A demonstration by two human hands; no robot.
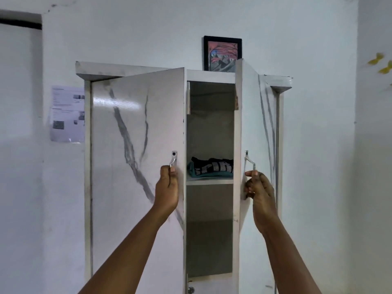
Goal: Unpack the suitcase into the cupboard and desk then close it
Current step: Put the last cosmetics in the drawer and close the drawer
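A white marble-patterned cupboard (135, 73) stands against the wall with both doors partly open. My left hand (167, 187) grips the metal handle (173, 159) of the left door (131, 145). My right hand (259, 192) grips the metal handle (249, 160) of the right door (261, 128). Through the gap I see folded clothes (211, 167), a black one with white lettering on a teal one, lying on the middle shelf (210, 181). The space below that shelf looks bare. The suitcase and the desk are out of view.
A framed picture (222, 53) stands on top of the cupboard. A printed paper sheet (66, 113) hangs on the wall to the left. Yellow decorations (379, 62) are on the right wall. A lower door handle (190, 290) shows at the bottom.
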